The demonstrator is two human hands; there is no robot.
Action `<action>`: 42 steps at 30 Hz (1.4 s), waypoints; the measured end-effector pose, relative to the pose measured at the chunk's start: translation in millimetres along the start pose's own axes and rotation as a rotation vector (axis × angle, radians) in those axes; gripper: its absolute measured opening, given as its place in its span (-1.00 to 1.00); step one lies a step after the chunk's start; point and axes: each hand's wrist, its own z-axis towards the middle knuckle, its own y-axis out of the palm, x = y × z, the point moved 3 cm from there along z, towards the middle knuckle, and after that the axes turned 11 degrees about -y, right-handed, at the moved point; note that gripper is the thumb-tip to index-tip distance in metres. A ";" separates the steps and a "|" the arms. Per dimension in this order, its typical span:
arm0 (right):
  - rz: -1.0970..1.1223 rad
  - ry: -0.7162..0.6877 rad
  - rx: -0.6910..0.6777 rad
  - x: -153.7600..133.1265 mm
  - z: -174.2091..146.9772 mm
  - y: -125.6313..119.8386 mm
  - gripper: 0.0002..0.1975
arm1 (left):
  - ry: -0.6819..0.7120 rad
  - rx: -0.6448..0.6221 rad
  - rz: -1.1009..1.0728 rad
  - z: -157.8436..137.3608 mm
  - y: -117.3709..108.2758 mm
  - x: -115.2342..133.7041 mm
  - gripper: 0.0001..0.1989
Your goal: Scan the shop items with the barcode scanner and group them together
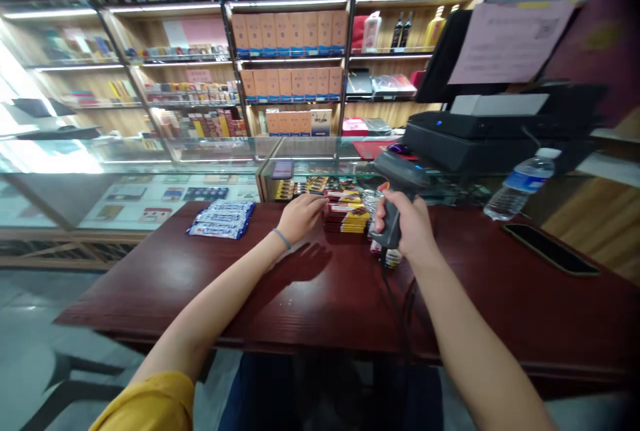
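Note:
My right hand (413, 221) is wrapped round the grip of a dark handheld barcode scanner (387, 231), held over the counter with its head pointing away from me. A cable runs down from its grip. Just left of it stands a stack of red and yellow snack packets (347, 214). My left hand (300, 218) reaches to the stack's left side, fingers stretched out and fingertips at the packets' edge; whether they press on it I cannot tell. More small packets (393, 258) lie partly hidden behind the scanner. Farther left lies a row of blue and white packets (221, 219).
A water bottle (523, 184) stands tilted in view at the right, near a phone (550, 248) on the dark red wooden counter (320, 304). Black register equipment (475, 138) sits behind. A glass display case (210, 164) borders the counter's far side, with stocked shelves (290, 58) beyond.

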 end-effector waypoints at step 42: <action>-0.037 0.224 -0.339 52.3 -46.5 57.1 -0.77 | -0.237 0.357 0.183 -99.3 -216.7 -59.2 -0.66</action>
